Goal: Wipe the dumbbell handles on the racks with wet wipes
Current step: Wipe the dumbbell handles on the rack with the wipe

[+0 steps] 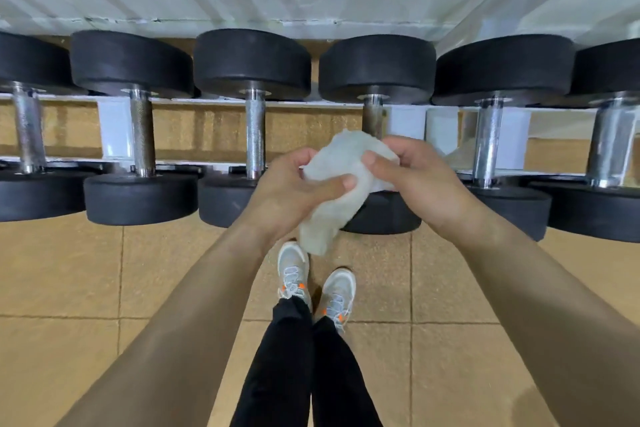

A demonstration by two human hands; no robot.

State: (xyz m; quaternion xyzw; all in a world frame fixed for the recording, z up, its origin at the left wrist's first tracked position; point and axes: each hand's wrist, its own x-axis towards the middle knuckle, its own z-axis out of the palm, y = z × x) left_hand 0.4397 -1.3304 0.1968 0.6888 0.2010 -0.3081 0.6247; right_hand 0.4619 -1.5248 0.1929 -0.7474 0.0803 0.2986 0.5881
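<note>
Left thumb (pixel 347 181) pins the wet wipe (pixel 341 163) against my curled left fingers. Right thumb (pixel 373 159) and fingers pinch its upper right edge. Both hands are closed on the wipe and hold nothing else. The wipe is crumpled, with a loose tail hanging below the left hand (pixel 294 191).

Left palm is turned up and inward. The right hand (pixel 415 180) shows its back to the camera. Forearms are bare, reaching forward and converging at centre frame.

The hands sit in front of the fourth dumbbell from the left. Its handle (pixel 372 114) shows just above the wipe; can't tell if they touch.

Six dumbbells lie across the white rack (pixel 114 130), with black round heads and knurled chrome handles running away from me. Below: tan floor tiles (pixel 69 270), grey shoes (pixel 293 270) with orange accents, black trousers (pixel 277 374).
</note>
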